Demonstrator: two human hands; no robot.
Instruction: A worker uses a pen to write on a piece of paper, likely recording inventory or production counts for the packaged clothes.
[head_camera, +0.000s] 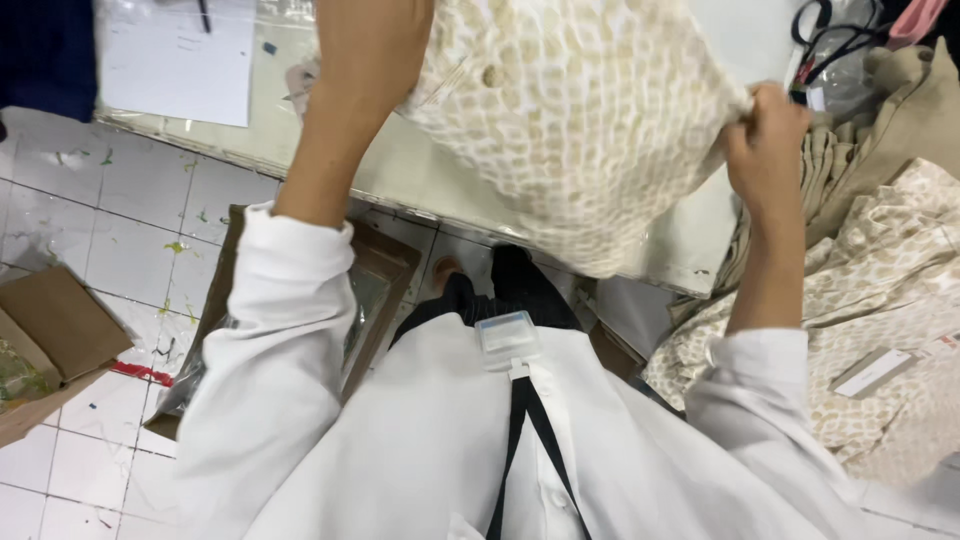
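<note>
Garment: we hold a cream patterned garment (570, 120) lifted above the bench (420, 175) | Right hand (765, 135): pinched shut on its right edge | Left hand: hidden behind the cloth up top, grip cannot be told | Relation: cloth spans between both arms, right nearer its edge | Beside: piled matching fabric (880, 300), cardboard box (50, 340) on floor.
</note>
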